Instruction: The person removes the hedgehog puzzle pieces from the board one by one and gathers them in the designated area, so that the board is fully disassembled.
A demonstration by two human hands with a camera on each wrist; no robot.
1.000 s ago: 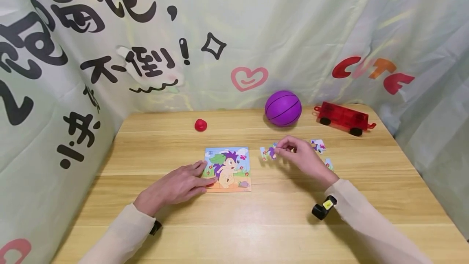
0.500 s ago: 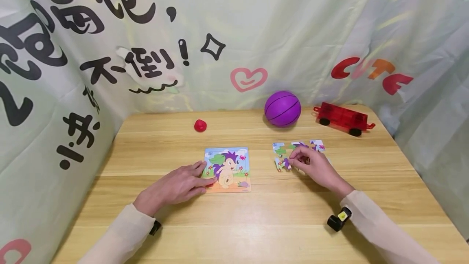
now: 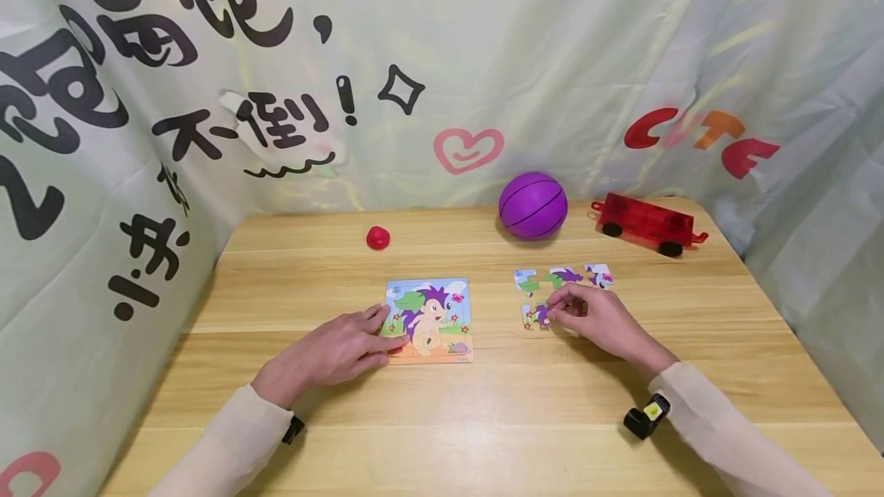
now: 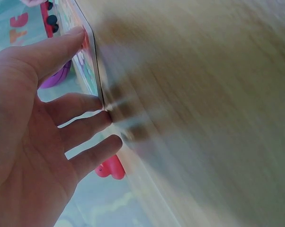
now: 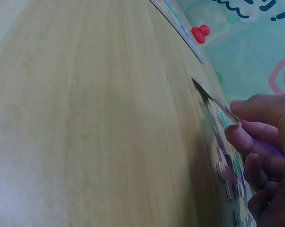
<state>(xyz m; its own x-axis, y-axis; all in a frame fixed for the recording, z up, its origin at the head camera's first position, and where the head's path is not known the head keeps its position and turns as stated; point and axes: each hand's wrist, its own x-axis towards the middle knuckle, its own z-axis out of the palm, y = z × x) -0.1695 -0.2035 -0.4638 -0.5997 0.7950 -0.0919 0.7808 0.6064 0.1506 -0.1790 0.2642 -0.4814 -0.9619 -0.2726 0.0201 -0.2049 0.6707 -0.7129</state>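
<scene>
puzzle piece (image 3: 535, 316) sits pinched in the right hand (image 3: 595, 320) fingertips, low over the wooden table (image 3: 483, 420), right of the puzzle board (image 3: 430, 318). left hand (image 3: 331, 351) lies flat, fingers straight, steadying that board's edge. thin glossy card could slip, judging by the light pinch. loose pieces (image 3: 562, 276) beyond; smooth purple ball (image 3: 533, 204) farther.

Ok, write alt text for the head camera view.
A person's right hand pinches a loose puzzle piece on a wooden table, while the left hand rests flat on the edge of a puzzle board showing a cartoon hedgehog. Behind lie more pieces, a purple ball, a red toy car and a printed backdrop.
</scene>
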